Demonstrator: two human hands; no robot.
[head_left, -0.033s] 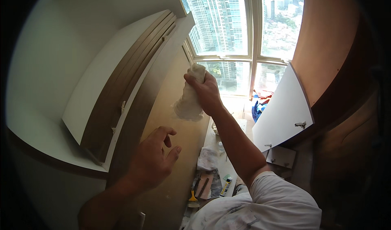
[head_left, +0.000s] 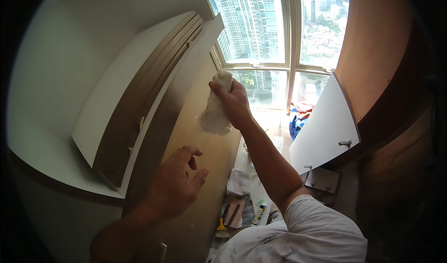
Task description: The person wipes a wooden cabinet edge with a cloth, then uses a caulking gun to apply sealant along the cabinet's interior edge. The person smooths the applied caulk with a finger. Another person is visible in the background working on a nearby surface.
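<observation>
My right hand (head_left: 233, 100) grips a crumpled off-white cloth (head_left: 212, 118), held against or just over the pale wooden panel (head_left: 191, 123); contact is hard to judge. Lower and to the left, my left hand (head_left: 181, 181) hovers near that panel, empty, fingers loosely bent and apart. Along the panel's left runs a brown edge, beside a white cabinet (head_left: 46, 128) with its curved door (head_left: 104, 93) and small hinges.
Tall windows (head_left: 251, 25) are ahead. At right, a white door (head_left: 321, 128) with hinges rests beside a wooden cabinet (head_left: 372, 49). Below lie a yellow-handled brush (head_left: 220, 226), a sealant tube (head_left: 260, 213), a grey bundle (head_left: 237, 181) and blue and red items (head_left: 298, 125).
</observation>
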